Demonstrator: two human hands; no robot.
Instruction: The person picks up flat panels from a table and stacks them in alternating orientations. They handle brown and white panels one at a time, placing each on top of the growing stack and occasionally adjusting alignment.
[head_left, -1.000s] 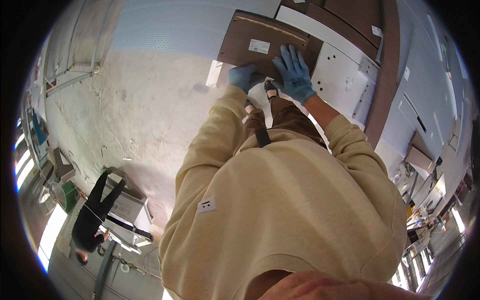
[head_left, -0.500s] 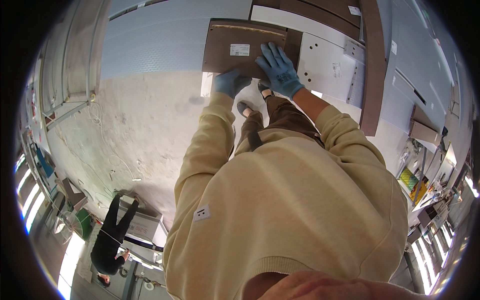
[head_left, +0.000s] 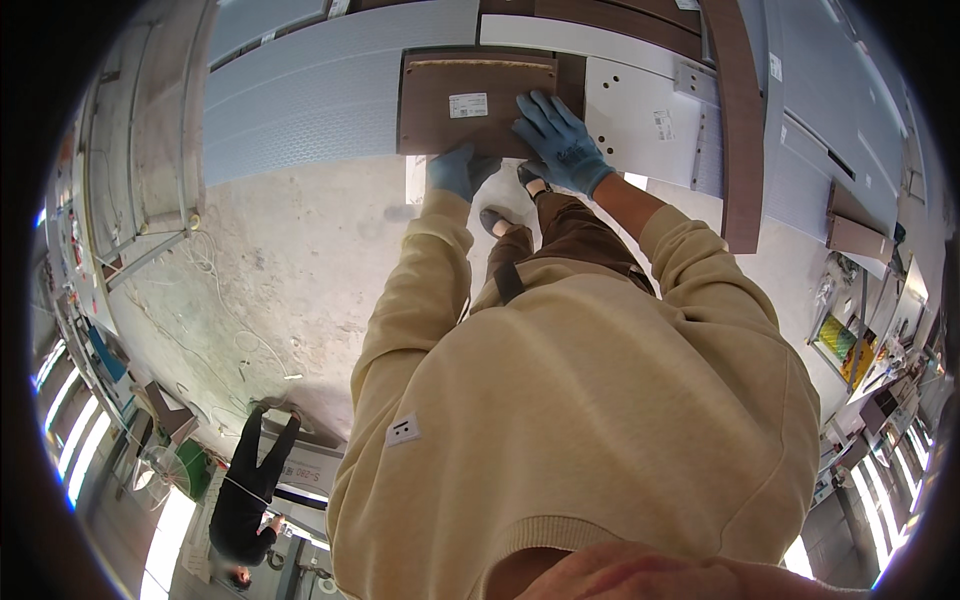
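A flat brown panel (head_left: 430, 125) with a white label (head_left: 468, 105) lies on the work surface before me. Its far edge shows a rough, lighter strip. My left hand (head_left: 462, 172), in a blue glove, holds the near edge of this panel, with some fingers hidden by it. My right hand (head_left: 562, 142), gloved alike, lies flat across the panel's right part, fingers stretched out. Right of it is a white panel (head_left: 640, 125) with dark round holes.
A dimpled blue-grey sheet (head_left: 300, 120) covers the surface at left. A long brown board (head_left: 742, 170) stands out toward me at right. Below are my feet and the concrete floor (head_left: 300, 240) with loose cables. Another person (head_left: 245, 500) in dark clothes is at the lower left.
The whole view has shifted slightly, so the bench appears a little lower and further left. Both hands keep their places on the brown panel.
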